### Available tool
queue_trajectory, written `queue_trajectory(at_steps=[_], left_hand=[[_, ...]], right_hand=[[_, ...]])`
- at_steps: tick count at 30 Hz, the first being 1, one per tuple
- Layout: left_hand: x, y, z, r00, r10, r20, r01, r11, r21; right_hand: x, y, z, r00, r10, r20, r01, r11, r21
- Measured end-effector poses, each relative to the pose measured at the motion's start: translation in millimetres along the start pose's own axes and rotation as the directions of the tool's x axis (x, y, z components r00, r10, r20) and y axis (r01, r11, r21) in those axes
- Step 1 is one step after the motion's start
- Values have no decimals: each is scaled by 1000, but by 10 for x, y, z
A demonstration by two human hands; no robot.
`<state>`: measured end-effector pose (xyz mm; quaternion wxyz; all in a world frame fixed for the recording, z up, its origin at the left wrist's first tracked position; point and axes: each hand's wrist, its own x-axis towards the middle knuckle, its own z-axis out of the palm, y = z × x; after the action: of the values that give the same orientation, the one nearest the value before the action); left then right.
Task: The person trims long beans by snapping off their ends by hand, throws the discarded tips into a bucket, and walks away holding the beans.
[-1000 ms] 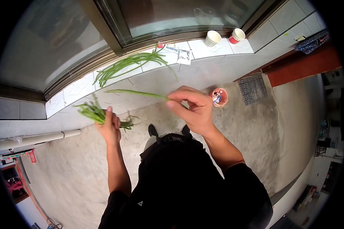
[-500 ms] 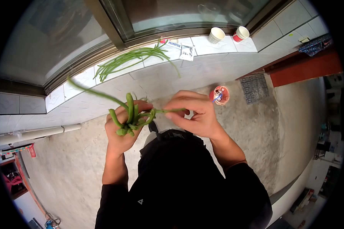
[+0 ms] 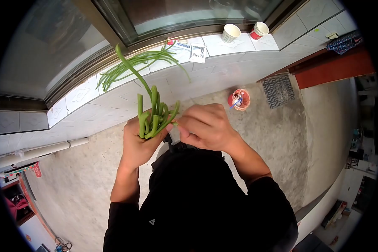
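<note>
**Bunch of green beans [image 3: 154, 103], handheld**

Holder: left hand [image 3: 135, 145], fingers gripping the bunch; its ends are pointing away from the body, toward the windowsill [image 3: 77, 93]. One long bean [image 3: 133, 69] is reaching past the rest.

Companion: right hand [image 3: 210, 128], fingers sitting curled just beside the bunch, which is lying to their left; whether they are pinching a bean, cannot tell.

Second lot: loose beans [image 3: 155, 55], resting on the windowsill.
</note>
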<state>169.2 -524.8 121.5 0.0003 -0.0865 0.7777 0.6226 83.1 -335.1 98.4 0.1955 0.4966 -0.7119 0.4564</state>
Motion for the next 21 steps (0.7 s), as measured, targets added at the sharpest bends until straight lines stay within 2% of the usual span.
queue_trajectory(at_steps=[4,7,9,10,12,13,14,15,16,18,19,20,21], left_hand=[[11,-45,119,998,65,0,-65,994,-83],[-10,-126,186,995,84,-59,-93,982,-163],[-14,-250,195,982,163,-97,-176,972,-154],[-23,-269,203,982,161,-98,-175,972,-154],[-32,-294,222,972,208,-110,-218,973,-80],[-37,-321,223,972,207,-112,-217,973,-81],[-33,-346,223,963,247,-112,-253,967,-39],[-24,-358,221,951,287,-111,-289,957,3],[-20,-350,214,951,287,-113,-289,957,3],[-11,-302,185,989,115,-91,-136,952,-274],[4,-277,165,991,119,-55,-130,937,-323],[3,-280,153,991,118,-56,-130,938,-322],[4,-283,142,995,93,-21,-94,912,-399]], right_hand=[[-61,32,40,1000,-12,-23,12,1000,9],[-119,24,98,996,46,-77,-43,998,44],[-166,17,129,976,206,-75,-183,954,239],[-190,20,150,976,206,-73,-183,953,240],[-224,27,182,937,343,-74,-288,872,396],[-238,1,179,937,343,-72,-288,872,397],[-250,-28,161,860,507,51,-439,686,581],[-250,-40,142,756,621,206,-553,438,708],[-225,-30,120,756,620,208,-554,438,708],[-166,1,86,640,642,423,-605,82,792],[-170,2,93,640,641,423,-605,82,792],[-176,5,105,633,627,454,-584,1,812],[-179,11,113,627,610,485,-560,-80,825]])
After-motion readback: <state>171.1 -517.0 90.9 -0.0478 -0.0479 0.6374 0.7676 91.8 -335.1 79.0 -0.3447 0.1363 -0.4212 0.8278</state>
